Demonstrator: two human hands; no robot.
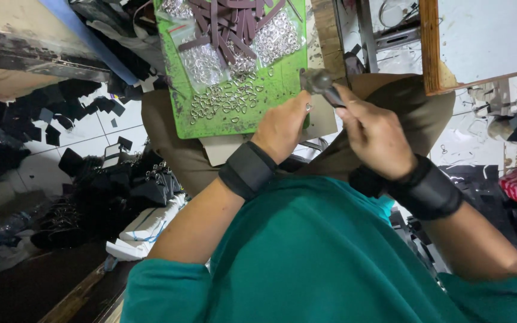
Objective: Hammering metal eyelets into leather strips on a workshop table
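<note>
The right hand [373, 133] has its grip closed around the handle of a hammer [321, 84], whose head sits just beside the right edge of a green board [270, 90]. The left hand [282, 124] rests at that board's lower right corner, and on the board lie metal rings [222, 98] and dark straps [225, 27].

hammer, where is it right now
In the head view the hammer is up in the right hand, its head just past the green board's right edge, beside the left hand.
</note>
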